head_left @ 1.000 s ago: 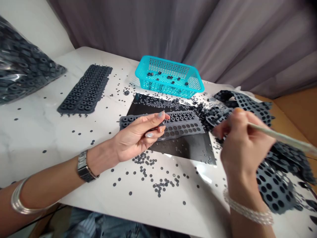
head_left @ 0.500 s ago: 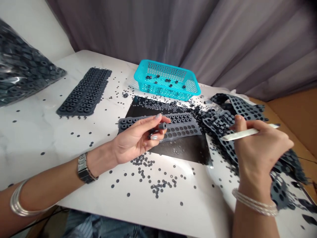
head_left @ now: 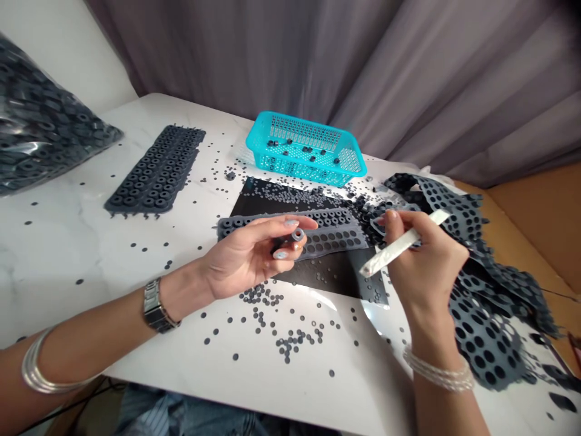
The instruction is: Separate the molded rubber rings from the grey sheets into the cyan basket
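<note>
My left hand (head_left: 247,257) is closed on a small dark grey rubber bushing (head_left: 297,235), held between thumb and fingers with its round hole facing right. A second dark piece seems to lie in the fingers, partly hidden. Beneath this hand, a moulded rubber sheet (head_left: 333,241) rests on a black mat (head_left: 336,280). Bushings stand in its far rows; its near rows show round holes. My right hand (head_left: 429,260) grips a white stick-like tool (head_left: 384,257), apparently wrapped in tape. The tool's near end points down-left above the mat's right edge, apart from the bushing.
A turquoise basket (head_left: 297,166) holds several bushings at the back. Another full rubber sheet (head_left: 157,171) lies left, near a clear bag of bushings (head_left: 49,121). Punched-out rubber sheets (head_left: 485,339) pile up on the right. Small discs (head_left: 295,339) litter the white table (head_left: 190,357).
My right hand has moved left with the white tool, closer to the left hand. The bushing in my left hand has turned so its hole faces more toward me.
</note>
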`<state>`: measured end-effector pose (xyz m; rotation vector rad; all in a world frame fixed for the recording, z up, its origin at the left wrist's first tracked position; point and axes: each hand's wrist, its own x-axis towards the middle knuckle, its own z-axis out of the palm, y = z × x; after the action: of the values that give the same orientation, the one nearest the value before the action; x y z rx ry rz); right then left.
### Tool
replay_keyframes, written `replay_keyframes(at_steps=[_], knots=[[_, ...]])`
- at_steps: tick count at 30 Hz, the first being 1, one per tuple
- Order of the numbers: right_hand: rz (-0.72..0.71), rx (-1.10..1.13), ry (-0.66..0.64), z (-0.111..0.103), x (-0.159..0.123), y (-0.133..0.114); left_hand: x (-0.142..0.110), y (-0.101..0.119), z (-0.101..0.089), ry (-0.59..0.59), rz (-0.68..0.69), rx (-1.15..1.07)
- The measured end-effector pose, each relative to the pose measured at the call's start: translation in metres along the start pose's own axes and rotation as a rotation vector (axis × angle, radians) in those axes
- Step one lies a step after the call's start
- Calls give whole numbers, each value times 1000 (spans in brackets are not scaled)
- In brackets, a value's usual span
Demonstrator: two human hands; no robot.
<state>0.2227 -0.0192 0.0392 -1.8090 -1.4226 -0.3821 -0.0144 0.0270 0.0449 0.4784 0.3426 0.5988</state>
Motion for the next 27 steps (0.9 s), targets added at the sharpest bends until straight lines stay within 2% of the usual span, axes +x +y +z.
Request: replay_keyframes(at_steps=[4, 6, 10, 12, 16, 24, 27], knots=[[-100, 216, -79, 0, -7, -23, 0, 0, 0, -12, 29, 45], [-78, 312, -161, -3, -12, -38, 0, 0, -1, -21, 37, 64], [-13, 486, -407, -8, -20, -65, 2, -1, -4, -31, 51, 93], [-2, 543, -462, -8, -23, -73, 3, -2, -5, -18, 57, 113], [32, 570, -477, -6, -25, -79, 4, -3, -6, 4, 48, 163], [47, 559, -499, -6, -25, -76, 8, -9, -11, 0, 54, 239], [43, 562, -506, -6, -25, -74, 9, -9, -9, 48, 62, 211]])
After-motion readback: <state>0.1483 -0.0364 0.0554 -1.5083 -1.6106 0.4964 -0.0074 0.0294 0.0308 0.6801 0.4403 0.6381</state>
